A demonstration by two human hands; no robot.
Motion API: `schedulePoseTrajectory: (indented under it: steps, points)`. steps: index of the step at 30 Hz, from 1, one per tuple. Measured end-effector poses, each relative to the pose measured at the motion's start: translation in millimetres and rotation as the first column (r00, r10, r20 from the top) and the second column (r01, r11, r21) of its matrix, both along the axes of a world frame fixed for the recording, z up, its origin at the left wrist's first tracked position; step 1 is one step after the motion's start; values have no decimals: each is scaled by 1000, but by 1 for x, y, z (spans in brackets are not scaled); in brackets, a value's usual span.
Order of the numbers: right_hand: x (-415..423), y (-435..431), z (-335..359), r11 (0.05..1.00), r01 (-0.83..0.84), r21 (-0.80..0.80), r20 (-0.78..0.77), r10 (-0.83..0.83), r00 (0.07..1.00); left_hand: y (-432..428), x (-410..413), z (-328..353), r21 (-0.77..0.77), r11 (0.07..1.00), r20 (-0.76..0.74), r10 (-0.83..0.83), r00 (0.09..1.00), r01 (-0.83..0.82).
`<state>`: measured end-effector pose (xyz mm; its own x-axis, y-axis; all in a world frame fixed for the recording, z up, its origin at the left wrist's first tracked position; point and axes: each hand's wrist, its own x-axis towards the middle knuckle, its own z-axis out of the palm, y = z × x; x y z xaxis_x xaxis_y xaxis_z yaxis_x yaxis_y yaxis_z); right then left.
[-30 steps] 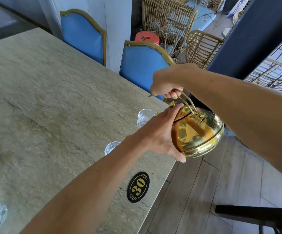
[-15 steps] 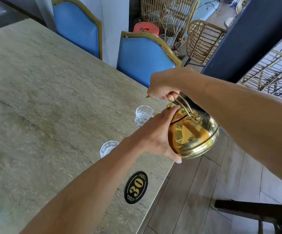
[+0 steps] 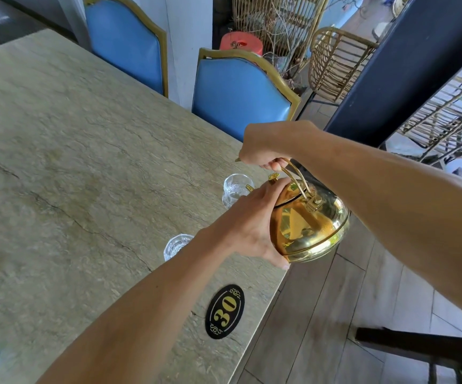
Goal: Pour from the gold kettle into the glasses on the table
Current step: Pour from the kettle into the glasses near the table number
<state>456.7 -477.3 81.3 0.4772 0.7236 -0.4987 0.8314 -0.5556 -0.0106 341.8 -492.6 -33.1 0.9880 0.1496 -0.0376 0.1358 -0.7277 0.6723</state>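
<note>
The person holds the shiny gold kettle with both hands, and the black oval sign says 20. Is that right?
Almost. The head view shows the black oval sign on the stone table says 30, not 20. The left hand and right hand do hold the shiny gold kettle.

Bright daylight comes from the upper right. The gold kettle (image 3: 310,225) shows strong reflections. Lines bend near the frame edges; the lower right is slightly blurred.
</note>
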Motion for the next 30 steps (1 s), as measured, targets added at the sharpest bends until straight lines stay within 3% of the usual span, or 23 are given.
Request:
schedulePoseTrajectory:
  steps: [19, 30]
  points:
    - [-5, -11, -3, 999, 34, 21, -10, -34, 999, -10, -3, 2, 38, 999, -22, -13, 1000, 14]
    - [-10, -29, -2, 991, 87, 98, -66, -80, 995, -11, -7, -5, 135, 990, -40, -35, 999, 40]
